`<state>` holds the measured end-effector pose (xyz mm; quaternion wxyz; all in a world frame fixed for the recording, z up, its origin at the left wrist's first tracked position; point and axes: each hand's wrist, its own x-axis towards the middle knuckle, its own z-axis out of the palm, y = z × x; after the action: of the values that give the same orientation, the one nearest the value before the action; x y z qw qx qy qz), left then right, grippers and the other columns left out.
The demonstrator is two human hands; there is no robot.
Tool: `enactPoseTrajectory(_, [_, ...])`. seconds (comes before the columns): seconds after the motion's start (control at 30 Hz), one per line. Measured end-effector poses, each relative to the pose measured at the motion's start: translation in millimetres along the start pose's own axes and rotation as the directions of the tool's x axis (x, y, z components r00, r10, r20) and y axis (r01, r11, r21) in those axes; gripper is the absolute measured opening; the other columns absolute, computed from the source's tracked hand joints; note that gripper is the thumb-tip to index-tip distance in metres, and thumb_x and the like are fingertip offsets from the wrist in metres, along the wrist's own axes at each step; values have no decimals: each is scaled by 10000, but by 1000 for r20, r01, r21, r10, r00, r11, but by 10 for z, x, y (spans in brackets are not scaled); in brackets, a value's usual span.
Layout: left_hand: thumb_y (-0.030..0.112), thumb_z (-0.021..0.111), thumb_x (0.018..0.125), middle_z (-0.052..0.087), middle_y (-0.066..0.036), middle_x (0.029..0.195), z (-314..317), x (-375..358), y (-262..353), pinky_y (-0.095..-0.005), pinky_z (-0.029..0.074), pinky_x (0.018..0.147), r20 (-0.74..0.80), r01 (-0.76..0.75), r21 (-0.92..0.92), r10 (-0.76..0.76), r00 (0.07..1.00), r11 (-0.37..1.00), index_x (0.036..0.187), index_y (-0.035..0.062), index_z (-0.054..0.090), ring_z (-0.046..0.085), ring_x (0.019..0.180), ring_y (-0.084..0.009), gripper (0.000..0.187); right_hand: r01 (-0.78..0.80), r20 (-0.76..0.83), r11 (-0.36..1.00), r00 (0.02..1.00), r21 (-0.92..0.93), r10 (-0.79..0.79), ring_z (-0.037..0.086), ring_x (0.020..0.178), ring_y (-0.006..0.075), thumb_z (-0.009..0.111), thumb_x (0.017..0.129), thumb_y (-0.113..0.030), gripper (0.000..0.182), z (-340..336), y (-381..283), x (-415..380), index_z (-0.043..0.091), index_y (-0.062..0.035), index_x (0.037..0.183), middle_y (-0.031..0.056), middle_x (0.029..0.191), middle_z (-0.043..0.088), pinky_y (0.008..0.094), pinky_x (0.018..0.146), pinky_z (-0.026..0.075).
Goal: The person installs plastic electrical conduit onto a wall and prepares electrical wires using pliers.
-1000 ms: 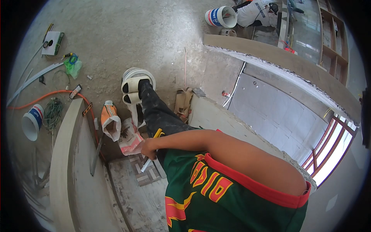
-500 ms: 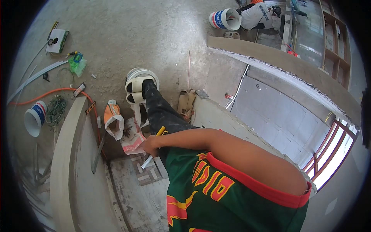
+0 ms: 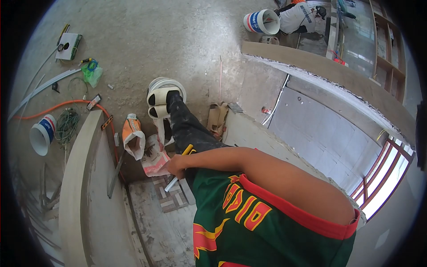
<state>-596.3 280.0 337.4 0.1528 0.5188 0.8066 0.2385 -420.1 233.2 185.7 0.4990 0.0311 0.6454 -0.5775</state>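
Observation:
My right hand (image 3: pixel 175 166) reaches across the front of my body, its fingers wrapped round a yellow-handled tool (image 3: pixel 187 150). A pale, straight shaft sticks out below the fist; the exact kind of tool cannot be made out. Just left of the hand lies a torn red-and-white bag (image 3: pixel 155 163). Under the shaft, a patterned tile panel (image 3: pixel 171 199) rests on the floor. Beyond the bag stands an opened orange-and-white sack (image 3: pixel 133 137). My feet, in cream slippers (image 3: pixel 163 97), overlap a round white bucket (image 3: pixel 182 87). My left hand is out of view.
A low wall (image 3: pixel 85 178) runs along the left, with an orange hose (image 3: pixel 66 103) behind it. A white bucket (image 3: pixel 41 138) lies tipped beside coiled green wire (image 3: pixel 66 124). At the far right, a person (image 3: pixel 299 18) crouches by another bucket (image 3: pixel 254 22).
The whole view has shifted slightly to the right. My right hand keeps its hold on the yellow-handled tool.

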Motion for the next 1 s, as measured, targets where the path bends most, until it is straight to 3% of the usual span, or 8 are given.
enactPoseTrajectory(0.4, [534,624,868,399,-185,1518,-87,4,-15,-538,287,1136,-30,2,20,-2,1000,1000,1405,23,439,318,1439,-341,764,25,-74,1000,997,14,-24,696,946,261,753,670,-280,415,69,21,47,757,-83,1036,95,1022,735,417,772,526])
enactPoseTrajectory(0.7, [541,622,870,395,-184,1522,-176,55,-43,-539,290,1134,-54,-6,37,8,999,999,1415,24,429,316,1440,-340,776,-42,-68,999,997,-1,42,699,967,262,741,653,-247,422,6,-17,-125,758,-88,1043,95,1039,736,416,779,531])
enactPoseTrajectory(1.0, [548,620,871,391,-182,1525,-299,205,-107,-540,293,1133,-93,-31,63,37,995,998,1425,25,419,314,1442,-340,788,-51,-114,993,993,-109,38,705,980,276,713,657,-218,377,-98,-28,-436,762,-88,1008,99,1025,741,427,789,540])
